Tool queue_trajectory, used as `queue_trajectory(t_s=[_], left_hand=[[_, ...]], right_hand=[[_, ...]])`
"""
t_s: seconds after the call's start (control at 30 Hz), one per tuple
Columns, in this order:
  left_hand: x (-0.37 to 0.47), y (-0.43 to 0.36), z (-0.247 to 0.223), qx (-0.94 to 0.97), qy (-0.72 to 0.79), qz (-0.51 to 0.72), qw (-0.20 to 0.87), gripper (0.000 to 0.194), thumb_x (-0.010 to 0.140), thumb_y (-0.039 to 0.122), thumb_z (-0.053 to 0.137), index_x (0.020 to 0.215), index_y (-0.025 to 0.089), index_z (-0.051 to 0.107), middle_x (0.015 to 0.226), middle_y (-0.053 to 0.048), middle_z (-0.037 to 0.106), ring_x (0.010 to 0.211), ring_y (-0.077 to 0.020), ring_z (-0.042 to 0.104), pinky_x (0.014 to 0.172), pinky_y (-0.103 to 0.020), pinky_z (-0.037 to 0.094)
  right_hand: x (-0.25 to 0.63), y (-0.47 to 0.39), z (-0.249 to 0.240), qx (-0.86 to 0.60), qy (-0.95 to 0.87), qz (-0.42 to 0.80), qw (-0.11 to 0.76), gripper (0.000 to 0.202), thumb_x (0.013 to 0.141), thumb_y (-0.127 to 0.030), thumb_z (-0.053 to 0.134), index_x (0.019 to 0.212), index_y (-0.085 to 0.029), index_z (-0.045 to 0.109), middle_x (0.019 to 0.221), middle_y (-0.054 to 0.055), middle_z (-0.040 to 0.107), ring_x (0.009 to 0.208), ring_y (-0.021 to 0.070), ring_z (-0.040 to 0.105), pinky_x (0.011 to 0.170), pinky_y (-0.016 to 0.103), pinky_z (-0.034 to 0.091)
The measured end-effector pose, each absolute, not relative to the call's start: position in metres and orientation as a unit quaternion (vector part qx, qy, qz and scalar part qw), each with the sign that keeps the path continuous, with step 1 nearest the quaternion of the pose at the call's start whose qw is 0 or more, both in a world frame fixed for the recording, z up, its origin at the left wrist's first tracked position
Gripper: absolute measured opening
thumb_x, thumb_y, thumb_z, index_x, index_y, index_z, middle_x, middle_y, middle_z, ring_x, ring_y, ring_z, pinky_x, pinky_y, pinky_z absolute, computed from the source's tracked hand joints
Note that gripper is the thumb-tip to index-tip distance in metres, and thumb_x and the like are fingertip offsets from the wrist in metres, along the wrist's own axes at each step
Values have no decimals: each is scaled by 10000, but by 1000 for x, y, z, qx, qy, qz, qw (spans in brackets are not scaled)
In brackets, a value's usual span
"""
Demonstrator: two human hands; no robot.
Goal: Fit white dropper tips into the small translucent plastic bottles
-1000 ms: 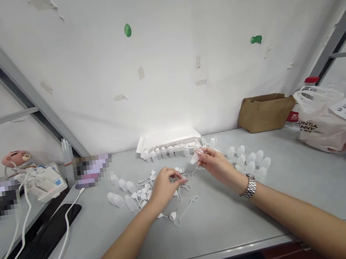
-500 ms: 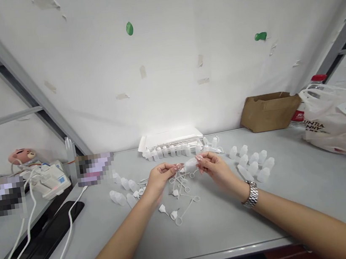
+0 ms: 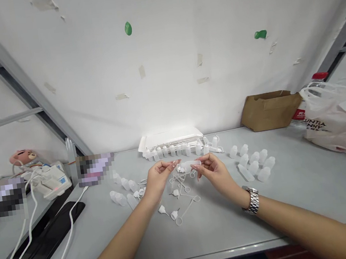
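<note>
My right hand (image 3: 214, 169) pinches a small translucent squeeze bottle (image 3: 193, 164) that lies sideways, its neck toward the left. At that neck end, the thumb and fingers of my left hand (image 3: 161, 174) are closed; what they grip is too small to make out. Below both hands lie white straps with ring ends (image 3: 188, 211). Among them are white needle-tip caps (image 3: 174, 215) with thin metal tips. More bottles without caps stand to the right (image 3: 254, 167) and to the left (image 3: 124, 184), a few lying down.
Bottles with needle tips (image 3: 178, 150) line up at the back before a white packet (image 3: 170, 136). Farther right are a brown paper bag (image 3: 269, 112) and a white plastic bag (image 3: 328, 126). A dark phone (image 3: 50, 241), cables and a power strip (image 3: 50, 181) lie left.
My right fingers have shifted along the bottle, and more of it shows between my hands. My left hand has moved slightly left. The things on the table have stayed put.
</note>
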State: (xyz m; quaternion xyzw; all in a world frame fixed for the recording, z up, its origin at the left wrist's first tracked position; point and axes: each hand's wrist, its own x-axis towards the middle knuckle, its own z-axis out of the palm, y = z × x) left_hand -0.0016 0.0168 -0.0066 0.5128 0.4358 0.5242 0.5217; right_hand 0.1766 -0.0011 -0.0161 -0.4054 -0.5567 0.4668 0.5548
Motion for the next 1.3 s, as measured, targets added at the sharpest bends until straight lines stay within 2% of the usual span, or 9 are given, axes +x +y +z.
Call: queue_trajectory(t_s=[0.13, 0.2, 0.3, 0.4, 0.47, 0.7, 0.9, 1.07, 1.3], left_hand=[[0, 9, -6, 668, 465, 507, 285, 108, 730, 287, 607, 643, 223, 609, 934, -36, 699, 968, -218, 588, 920, -400, 360], [0, 6, -4, 686, 463, 502, 251, 99, 743, 273, 594, 659, 226, 615, 924, -35, 696, 964, -214, 586, 917, -405, 368], [2, 6, -1, 625, 456, 532, 343, 97, 697, 276, 651, 696, 208, 581, 870, -45, 702, 924, -220, 613, 849, -390, 432], [3, 7, 3, 550, 429, 540, 471, 273, 640, 262, 708, 865, 206, 566, 810, -37, 714, 851, -212, 643, 795, -364, 468], [4, 7, 5, 534, 418, 526, 513, 355, 627, 262, 719, 951, 204, 585, 810, -39, 718, 844, -211, 647, 796, -351, 469], [9, 0, 4, 546, 436, 516, 495, 164, 601, 274, 731, 737, 186, 706, 894, -62, 715, 892, -239, 626, 807, -339, 463], [13, -5, 4, 452, 407, 526, 594, 180, 594, 267, 749, 748, 187, 700, 919, -53, 714, 944, -216, 602, 871, -333, 416], [17, -12, 3, 367, 351, 526, 682, 214, 658, 319, 711, 803, 162, 703, 964, -72, 699, 980, -191, 585, 936, -320, 371], [18, -13, 0, 334, 352, 536, 690, 189, 663, 296, 710, 796, 162, 706, 994, -68, 693, 1056, -190, 545, 979, -307, 331]], right_hand=[[177, -1, -19, -405, -561, 450, 565, 250, 748, -380, 632, 842, -212, 473, 684, -41, 544, 547, 102, 550, 583, 272, 416], [177, -1, -19, -408, -555, 446, 571, 260, 742, -388, 635, 836, -212, 469, 693, -37, 546, 541, 101, 546, 573, 272, 413], [178, -1, -18, -401, -550, 453, 576, 264, 737, -392, 637, 828, -211, 468, 709, -30, 560, 537, 101, 546, 571, 275, 415], [177, -3, -16, -390, -561, 461, 567, 240, 751, -374, 628, 834, -212, 472, 670, -37, 559, 547, 108, 554, 587, 280, 421], [177, -5, -17, -384, -572, 466, 555, 228, 758, -364, 624, 835, -215, 469, 657, -40, 561, 554, 112, 557, 593, 282, 424], [176, -11, -18, -382, -607, 428, 550, 213, 763, -326, 633, 844, -220, 467, 685, -36, 539, 606, 127, 575, 627, 301, 449], [174, -17, -24, -366, -666, 273, 590, 182, 765, -233, 639, 896, -234, 513, 805, 9, 577, 745, 156, 606, 683, 321, 498], [173, -16, -26, -303, -728, 101, 606, 289, 781, -122, 599, 1013, -253, 488, 904, 48, 611, 845, 186, 609, 715, 357, 508], [177, -9, -23, -268, -813, -85, 510, 336, 803, -77, 537, 1106, -189, 446, 835, 85, 644, 741, 196, 581, 631, 353, 469]])
